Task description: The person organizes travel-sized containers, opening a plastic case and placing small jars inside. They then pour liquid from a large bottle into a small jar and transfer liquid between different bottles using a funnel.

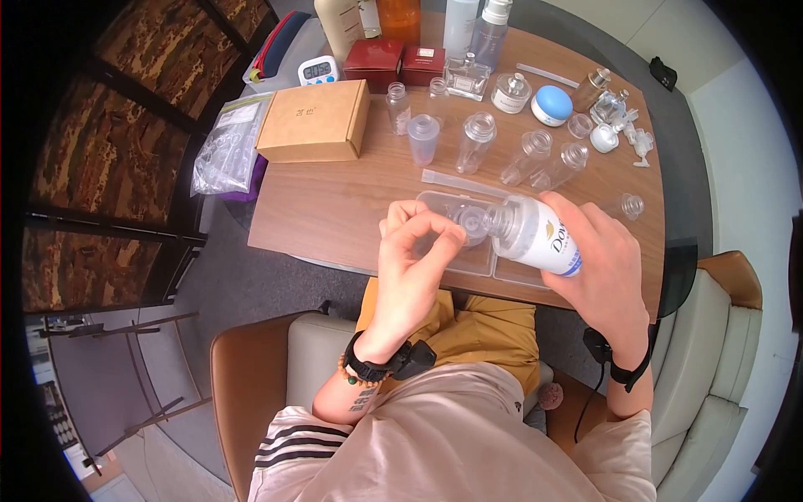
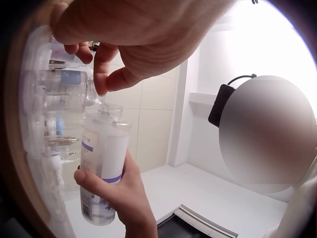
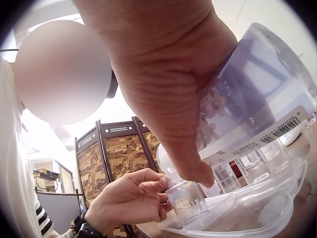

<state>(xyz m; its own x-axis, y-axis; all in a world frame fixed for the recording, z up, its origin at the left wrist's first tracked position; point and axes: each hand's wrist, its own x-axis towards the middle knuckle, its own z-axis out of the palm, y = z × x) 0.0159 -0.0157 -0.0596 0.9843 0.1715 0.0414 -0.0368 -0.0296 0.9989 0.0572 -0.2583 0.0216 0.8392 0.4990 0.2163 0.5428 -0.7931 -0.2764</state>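
My right hand (image 1: 598,259) grips a clear Dove bottle (image 1: 544,238) with a white label, tipped nearly flat with its uncapped neck toward the left hand. The flowers and barcode on its back show in the right wrist view. Below that neck, a small clear bottle (image 3: 185,203) stands upright in a clear plastic tray (image 3: 257,225). My left hand (image 1: 414,255) has thumb and index finger pinched at the small bottle's neck, the other fingers curled. In the left wrist view the Dove bottle's mouth is right beside the left fingertips (image 2: 101,84).
Behind the tray stand several empty clear bottles (image 1: 477,142) and a clear strip (image 1: 464,182). A cardboard box (image 1: 311,121), white timer (image 1: 318,71) and dark red boxes (image 1: 372,63) are at the back left. Perfume bottles (image 1: 510,92) and a blue-lidded jar (image 1: 552,105) stand at the back right.
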